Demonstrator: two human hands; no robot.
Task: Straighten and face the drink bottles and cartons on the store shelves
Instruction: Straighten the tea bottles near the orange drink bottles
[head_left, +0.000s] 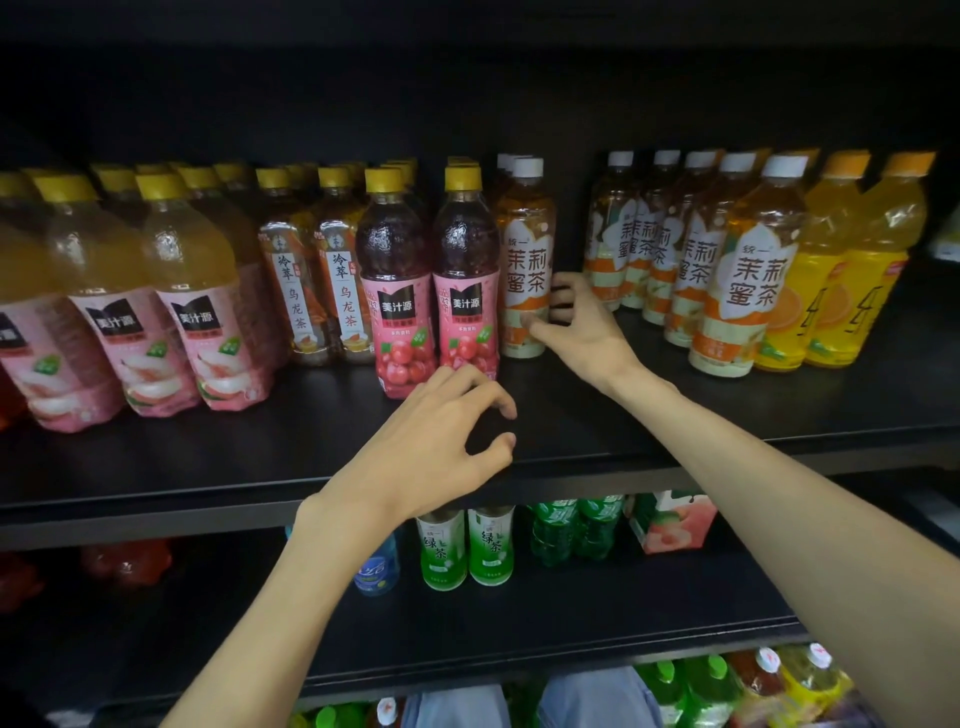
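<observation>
On the top shelf (675, 415), right hand (582, 332) grips jasmine tea bottle (525, 249).

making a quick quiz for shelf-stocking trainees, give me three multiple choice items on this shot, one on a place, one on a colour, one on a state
1. Where is the peach carton?
A. top shelf
B. shelf below the hands
C. floor

2. What cap colour do the two cherry juice bottles have?
A. white
B. green
C. yellow

3. What is the right hand doing?
A. gripping the jasmine tea bottle
B. hanging idle
C. pressing the shelf

Answers:
1. B, it stands beside the green tea bottles.
2. C, both caps are yellow.
3. A, its fingers curl round the bottle's lower part.
</observation>
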